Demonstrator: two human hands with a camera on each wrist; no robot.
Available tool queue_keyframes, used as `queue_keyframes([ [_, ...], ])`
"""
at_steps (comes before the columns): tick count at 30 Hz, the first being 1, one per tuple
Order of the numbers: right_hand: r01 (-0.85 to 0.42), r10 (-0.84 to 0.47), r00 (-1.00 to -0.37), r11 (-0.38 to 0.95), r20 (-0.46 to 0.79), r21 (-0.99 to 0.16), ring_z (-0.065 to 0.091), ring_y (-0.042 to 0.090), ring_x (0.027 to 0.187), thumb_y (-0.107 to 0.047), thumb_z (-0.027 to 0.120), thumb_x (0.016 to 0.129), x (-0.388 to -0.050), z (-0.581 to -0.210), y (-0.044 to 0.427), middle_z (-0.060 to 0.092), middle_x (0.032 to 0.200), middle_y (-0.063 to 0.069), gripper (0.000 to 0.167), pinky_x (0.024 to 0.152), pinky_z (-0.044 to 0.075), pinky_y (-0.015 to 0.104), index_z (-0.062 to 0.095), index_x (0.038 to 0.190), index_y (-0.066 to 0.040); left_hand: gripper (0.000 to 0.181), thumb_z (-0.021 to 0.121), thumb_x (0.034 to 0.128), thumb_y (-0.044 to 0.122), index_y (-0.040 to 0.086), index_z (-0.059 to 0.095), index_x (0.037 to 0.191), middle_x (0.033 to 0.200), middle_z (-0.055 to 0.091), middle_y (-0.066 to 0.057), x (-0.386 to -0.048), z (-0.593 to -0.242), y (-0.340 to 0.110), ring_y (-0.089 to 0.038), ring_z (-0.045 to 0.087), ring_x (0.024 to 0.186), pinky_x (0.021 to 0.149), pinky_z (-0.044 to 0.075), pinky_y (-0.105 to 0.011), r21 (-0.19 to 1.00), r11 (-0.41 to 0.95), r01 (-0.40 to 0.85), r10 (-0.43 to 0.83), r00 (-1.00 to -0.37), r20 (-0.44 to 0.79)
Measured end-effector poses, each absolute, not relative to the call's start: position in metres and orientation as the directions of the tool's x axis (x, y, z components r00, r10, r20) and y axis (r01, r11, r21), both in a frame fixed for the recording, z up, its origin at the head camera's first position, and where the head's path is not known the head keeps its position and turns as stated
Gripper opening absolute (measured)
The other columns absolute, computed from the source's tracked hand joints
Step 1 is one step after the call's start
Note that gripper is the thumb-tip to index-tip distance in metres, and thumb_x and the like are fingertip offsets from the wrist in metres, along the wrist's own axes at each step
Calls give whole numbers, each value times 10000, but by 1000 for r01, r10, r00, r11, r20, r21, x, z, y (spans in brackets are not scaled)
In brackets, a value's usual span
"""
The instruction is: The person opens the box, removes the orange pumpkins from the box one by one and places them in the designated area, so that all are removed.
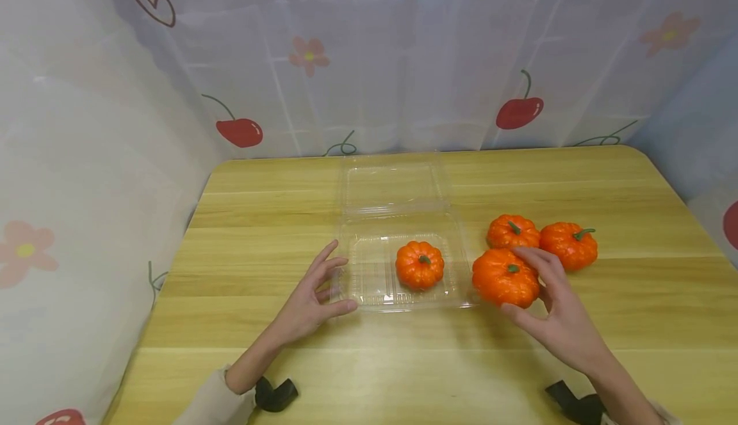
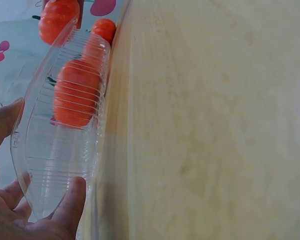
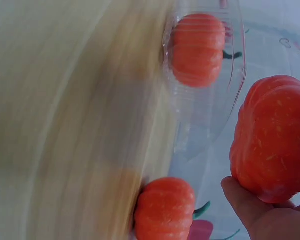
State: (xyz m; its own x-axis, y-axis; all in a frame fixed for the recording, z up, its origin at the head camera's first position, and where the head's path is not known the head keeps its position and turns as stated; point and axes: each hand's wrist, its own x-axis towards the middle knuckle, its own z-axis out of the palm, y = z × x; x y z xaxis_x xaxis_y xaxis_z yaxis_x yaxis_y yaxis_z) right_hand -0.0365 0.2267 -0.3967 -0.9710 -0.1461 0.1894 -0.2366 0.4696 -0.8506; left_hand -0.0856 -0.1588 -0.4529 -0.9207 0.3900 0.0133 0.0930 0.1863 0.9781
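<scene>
A clear plastic clamshell container [image 1: 369, 277] lies open on the table with one small orange pumpkin [image 1: 419, 265] in its base. My left hand [image 1: 314, 297] is at the container's left side, fingers spread and fairly straight; in the left wrist view, the thumb [image 2: 72, 205] and fingers lie against its edge. My right hand [image 1: 556, 313] grips another orange pumpkin [image 1: 505, 278], raised off the table just right of the container. Two more pumpkins, one nearer [image 1: 512, 231] and one farther right [image 1: 569, 246], sit beyond that hand.
The pale wooden table [image 1: 277, 220] ends at a printed curtain [image 1: 403, 79] behind and at the sides. The container's lid [image 1: 394, 184] lies folded back towards the far edge. A black strap [image 1: 277, 394] is at the left wrist, another [image 1: 576, 402] at the right.
</scene>
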Motion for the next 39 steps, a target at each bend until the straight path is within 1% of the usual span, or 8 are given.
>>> queue_keyframes([
  [7,-212,-122,-977,477,175,-853,369,80,1208,109,697,803,-36,-404,239,310,1416,33,760,896,350,57,401,1477,-79,713,821,823,146,19,462,1427,1629,116,92,-86,-454,-159,-382,317,1396,1051,403,-505,978,189,88,391,-920,7],
  [14,-185,-110,-983,514,150,-838,357,73,1199,83,731,788,-36,-412,247,314,1393,47,765,880,353,66,392,1458,-62,714,809,833,134,17,448,1438,1643,94,36,-86,-453,-159,-406,308,1396,1050,399,-518,977,190,100,394,-919,18],
  [17,-162,-110,-987,544,121,-824,358,142,1211,44,754,785,-36,-414,250,301,1394,74,791,867,349,82,364,1465,-66,714,799,838,112,10,437,1444,1647,85,8,-86,-453,-158,-429,293,1397,1050,396,-527,977,183,109,399,-917,28],
  [19,-143,-110,-989,563,98,-814,367,237,1215,15,767,784,-37,-416,252,286,1393,119,826,883,387,164,331,1481,-63,712,792,841,96,7,431,1448,1647,83,-5,-86,-453,-158,-441,284,1397,1049,394,-535,978,177,113,401,-915,34],
  [22,-117,-113,-992,595,61,-795,384,378,1181,-26,779,778,-39,-418,255,258,1372,202,875,921,434,422,284,1499,-35,708,786,846,93,9,426,1450,1646,84,-4,-86,-453,-158,-449,276,1397,1050,392,-540,977,179,118,403,-915,37],
  [25,-92,-121,-992,614,22,-784,387,445,1151,-50,787,768,-42,-420,256,232,1338,255,891,853,392,662,276,1497,-8,711,784,851,103,13,420,1455,1645,83,8,-86,-453,-158,-445,278,1396,1052,393,-539,976,182,120,406,-913,37],
  [33,-70,-124,-992,629,-11,-774,339,486,1175,-68,775,779,-46,-426,259,232,1333,287,822,884,303,749,326,1462,18,735,786,861,158,30,401,1473,1644,57,73,-86,-452,-159,-404,266,1413,1070,378,-519,974,202,105,417,-909,12],
  [39,-102,-127,-991,618,29,-779,303,491,1191,-8,769,759,-48,-432,262,243,1337,308,832,919,257,735,330,1463,39,744,790,859,182,39,399,1476,1649,51,48,-86,-453,-159,-404,261,1417,1070,376,-523,972,215,92,412,-911,-5],
])
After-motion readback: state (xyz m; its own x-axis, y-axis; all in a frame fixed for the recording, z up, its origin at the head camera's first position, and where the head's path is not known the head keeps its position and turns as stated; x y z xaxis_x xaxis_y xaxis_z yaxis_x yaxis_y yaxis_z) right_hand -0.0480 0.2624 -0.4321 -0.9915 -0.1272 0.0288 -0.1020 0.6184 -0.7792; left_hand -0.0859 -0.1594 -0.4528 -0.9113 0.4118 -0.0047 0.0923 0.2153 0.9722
